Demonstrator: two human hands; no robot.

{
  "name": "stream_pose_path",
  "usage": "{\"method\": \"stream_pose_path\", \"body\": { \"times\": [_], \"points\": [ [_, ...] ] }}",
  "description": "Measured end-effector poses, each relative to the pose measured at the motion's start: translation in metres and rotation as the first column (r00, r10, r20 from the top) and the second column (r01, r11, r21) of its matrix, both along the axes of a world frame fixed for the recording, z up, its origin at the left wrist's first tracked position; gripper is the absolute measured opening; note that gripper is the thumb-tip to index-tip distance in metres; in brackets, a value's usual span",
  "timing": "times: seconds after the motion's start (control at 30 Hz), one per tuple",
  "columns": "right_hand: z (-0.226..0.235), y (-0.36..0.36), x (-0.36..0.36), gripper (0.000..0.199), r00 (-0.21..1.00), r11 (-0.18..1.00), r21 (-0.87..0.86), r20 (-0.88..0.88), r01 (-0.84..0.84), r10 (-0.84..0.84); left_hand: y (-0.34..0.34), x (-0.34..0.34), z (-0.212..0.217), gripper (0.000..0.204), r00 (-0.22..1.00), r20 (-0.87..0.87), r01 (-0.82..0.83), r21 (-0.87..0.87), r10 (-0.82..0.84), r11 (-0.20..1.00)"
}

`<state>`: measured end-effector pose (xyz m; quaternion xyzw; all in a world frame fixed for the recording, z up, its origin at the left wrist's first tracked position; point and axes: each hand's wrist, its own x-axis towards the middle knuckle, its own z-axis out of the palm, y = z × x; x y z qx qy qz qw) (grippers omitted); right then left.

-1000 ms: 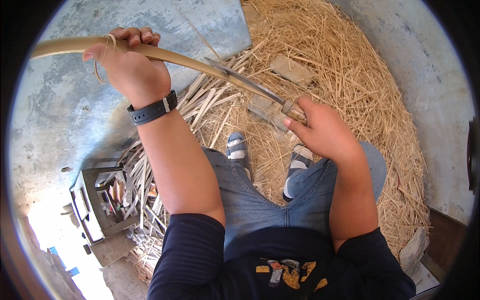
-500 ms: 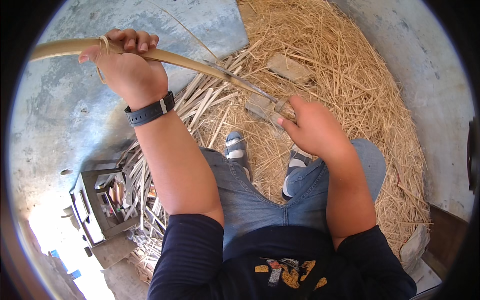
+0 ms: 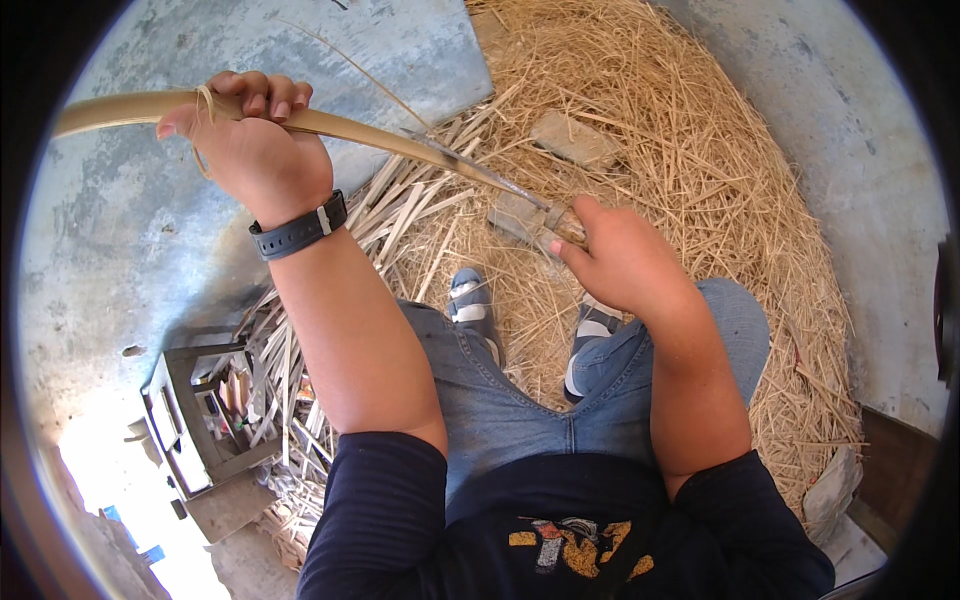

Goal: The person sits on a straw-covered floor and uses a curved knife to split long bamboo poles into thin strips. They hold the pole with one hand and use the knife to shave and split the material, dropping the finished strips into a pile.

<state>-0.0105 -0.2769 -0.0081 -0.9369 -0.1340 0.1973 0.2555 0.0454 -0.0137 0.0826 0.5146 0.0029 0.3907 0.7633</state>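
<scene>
A long, pale bamboo strip (image 3: 375,136) slants from the upper left down toward the middle of the view. Near its far left part, my left hand (image 3: 272,160) is closed around it, fingers curled over the top and the palm turned up. A thin loop of fibre hangs from the strip beside my thumb. In my right hand (image 3: 628,258) is a knife (image 3: 568,222), gripped by its worn light handle. Its narrow blade points up and left and lies along the strip's lower end, seemingly touching it. The blade is partly hidden by the strip.
Straw-like shavings (image 3: 700,170) cover the floor, with two flat blocks, one a brick-like slab (image 3: 575,140), among them. Split strips (image 3: 400,215) lie at left, beside a wooden crate (image 3: 205,420). Blue-grey walls (image 3: 850,150) stand at both sides. My sandalled feet are below the knife.
My left hand and the strip's left part have dropped slightly. The knife and right hand have shifted only a little, still against the strip's lower end.
</scene>
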Motion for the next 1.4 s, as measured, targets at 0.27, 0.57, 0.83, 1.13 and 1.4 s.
{"method": "stream_pose_path", "body": {
  "times": [0.27,0.57,0.83,1.13,1.4],
  "points": [
    [-0.0044,-0.0016,-0.0002,0.034,1.000,1.000,0.008,0.022,-0.007,0.007,0.0005,-0.0002,-0.0016,0.068,1.000,0.008,0.000,0.001,0.000,1.000],
    [-0.0046,-0.0019,-0.0004,0.034,1.000,1.000,0.007,0.017,-0.009,0.008,-0.0019,-0.0003,-0.0012,0.067,1.000,0.009,-0.002,0.001,0.002,1.000],
    [-0.0030,-0.0009,-0.0001,0.035,1.000,1.000,0.005,-0.003,-0.007,0.007,-0.0008,-0.0004,-0.0010,0.068,1.000,0.003,-0.003,-0.004,0.003,1.000],
    [-0.0016,-0.0003,0.0002,0.036,1.000,1.000,0.014,-0.016,-0.014,0.014,-0.0002,-0.0005,-0.0009,0.068,1.000,0.004,-0.004,0.023,0.004,1.000],
    [-0.0074,-0.0024,0.0001,0.036,1.000,0.999,0.042,0.003,-0.022,0.022,-0.0009,0.0001,-0.0010,0.069,1.000,-0.001,-0.012,0.013,0.012,1.000]
  ]
}}
